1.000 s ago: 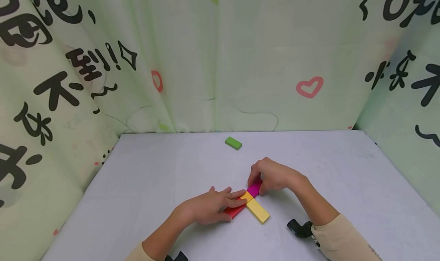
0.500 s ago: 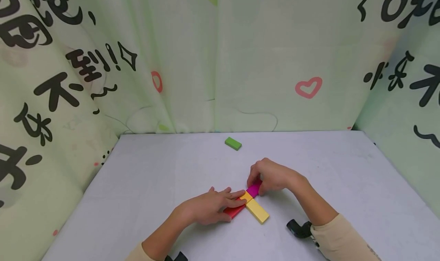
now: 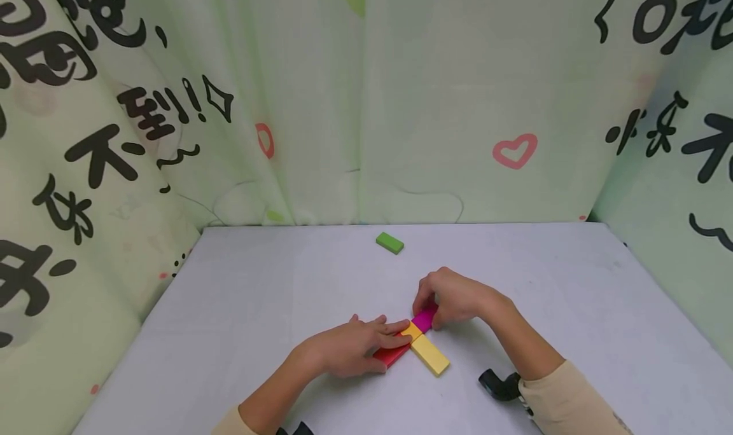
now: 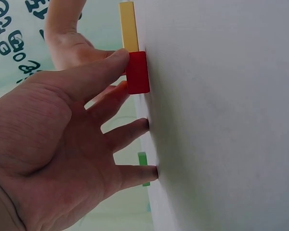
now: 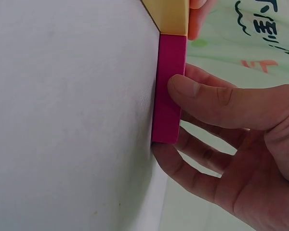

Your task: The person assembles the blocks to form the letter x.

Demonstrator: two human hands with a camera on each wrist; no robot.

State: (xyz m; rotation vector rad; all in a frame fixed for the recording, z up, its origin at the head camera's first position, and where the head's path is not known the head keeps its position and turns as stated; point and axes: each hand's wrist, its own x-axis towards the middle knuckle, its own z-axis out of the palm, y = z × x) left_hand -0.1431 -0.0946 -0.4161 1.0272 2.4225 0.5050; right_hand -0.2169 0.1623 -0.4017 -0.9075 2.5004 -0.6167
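Four-sided flat wooden blocks meet in a cross-like shape on the white table. My left hand [image 3: 357, 346] holds the red block [image 3: 392, 357] with the thumb at its side, while two fingers reach over the orange block [image 3: 411, 331] and the others touch the table. Between the thumb and fingers of my right hand [image 3: 452, 295] is the magenta block [image 3: 424, 319], its end against the orange one. A pale yellow block [image 3: 431, 355] angles toward the near right from the same meeting point. In the right wrist view, the thumb lies on the magenta block's [image 5: 168, 91] side.
A green block [image 3: 390, 243] lies apart near the table's back edge. Around the white table [image 3: 275, 282] hangs a pale green curtain [image 3: 424, 104] with black lettering. A black device [image 3: 499, 384] is worn at the right wrist.
The whole head view shifts slightly downward. Both hands and the blocks keep their places relative to one another.
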